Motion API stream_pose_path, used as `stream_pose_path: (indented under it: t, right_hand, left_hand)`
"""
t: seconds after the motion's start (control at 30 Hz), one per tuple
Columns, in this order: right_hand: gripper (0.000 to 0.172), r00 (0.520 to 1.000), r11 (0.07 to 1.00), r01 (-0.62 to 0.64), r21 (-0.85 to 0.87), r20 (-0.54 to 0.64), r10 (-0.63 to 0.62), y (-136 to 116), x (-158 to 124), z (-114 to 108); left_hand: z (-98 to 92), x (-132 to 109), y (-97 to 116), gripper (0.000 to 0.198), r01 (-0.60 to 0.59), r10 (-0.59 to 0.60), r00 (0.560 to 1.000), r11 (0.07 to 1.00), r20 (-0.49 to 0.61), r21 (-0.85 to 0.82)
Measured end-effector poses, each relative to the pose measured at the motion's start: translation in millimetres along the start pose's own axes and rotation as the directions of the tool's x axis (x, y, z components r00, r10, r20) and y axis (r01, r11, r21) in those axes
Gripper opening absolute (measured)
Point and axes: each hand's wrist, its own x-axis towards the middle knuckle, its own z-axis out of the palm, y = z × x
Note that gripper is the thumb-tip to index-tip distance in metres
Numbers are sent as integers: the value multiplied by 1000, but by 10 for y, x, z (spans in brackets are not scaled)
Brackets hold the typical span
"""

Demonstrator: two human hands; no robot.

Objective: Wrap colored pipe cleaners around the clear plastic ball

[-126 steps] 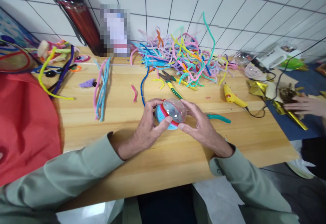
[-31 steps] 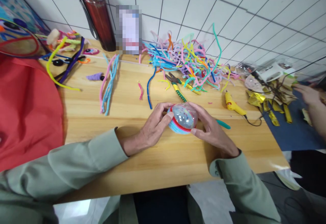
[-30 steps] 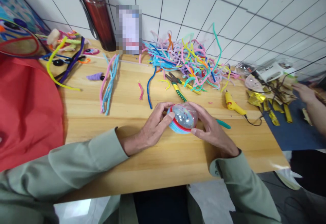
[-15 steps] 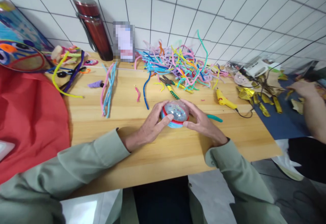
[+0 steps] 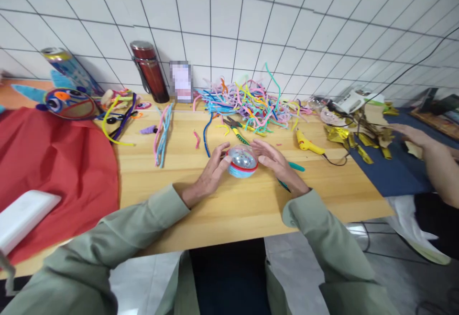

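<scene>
A small ball (image 5: 243,160) sits on the wooden table between my two hands. Its top is a clear plastic dome; a red band rings its middle, and the lower part is wrapped in light blue. My left hand (image 5: 211,174) is beside it with fingers apart, the thumb tip at the ball's left edge. At the right edge, my right hand (image 5: 278,164) is spread, fingers stretched out close to the dome. Whether either hand still touches the ball lightly is hard to make out. Green-handled pliers (image 5: 238,133) lie just beyond the ball.
Behind lies a heap of coloured pipe cleaners (image 5: 247,102). A yellow glue gun (image 5: 308,144) with its cord is to the right, near gold scraps (image 5: 339,134). A co-worker's hand (image 5: 412,135) is at far right. A red thermos (image 5: 150,73), phone (image 5: 181,81) and red cloth (image 5: 68,162) are left.
Both hands have loosened from around the ball and moved slightly apart, where earlier they clasped it. The camera view has shifted, showing more of the left side and the wall.
</scene>
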Motion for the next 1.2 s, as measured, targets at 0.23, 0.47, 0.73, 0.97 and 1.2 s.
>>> stream_pose_path:
  t: [0.23, 0.47, 0.73, 0.97, 1.2]
  right_hand:
    - [33, 907, 989, 64, -134, -406, -113, 151, 98, -6]
    - [29, 872, 979, 58, -195, -468, -144, 80, 9, -113]
    - [61, 978, 943, 61, -327, -170, -122, 30, -59, 116]
    - [63, 980, 951, 84, -299, -146, -132, 58, -56, 128]
    - [67, 977, 942, 142, -305, -107, -182, 103, -62, 192]
  left_hand:
    - [6, 56, -123, 60, -1, -3, 986, 1000, -168, -21]
    - [23, 62, -59, 55, -28, 29, 997, 999, -78, 21]
    - [12, 27, -61, 53, -7, 70, 986, 925, -152, 380]
    - [-21, 48, -3, 49, -77, 88, 995, 981, -53, 178]
    - [-74, 86, 9, 48, -89, 96, 988, 994, -123, 62]
